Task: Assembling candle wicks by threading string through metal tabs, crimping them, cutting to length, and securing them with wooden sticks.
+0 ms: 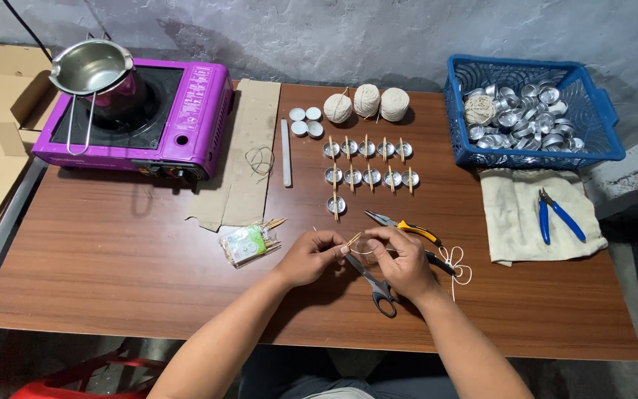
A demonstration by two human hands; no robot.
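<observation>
Brown table (112, 258). I see left hand (308, 256), right hand (402, 260) pinching toothpick (353, 239) with wick (369, 252) between fingertips, axis tilted up-right, scissors (374, 284) just below.

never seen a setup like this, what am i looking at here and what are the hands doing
One picture, taken by a camera worn on a person's head, looking down at a brown wooden table. No machine: two bare hands. The left hand and right hand meet over a thin wooden stick and pale string, pinching them together. Scissors lie under the hands, pliers just beyond. Further back are rows of small metal cups, three string balls, a purple stove with a steel pot, and a blue basket.
</observation>
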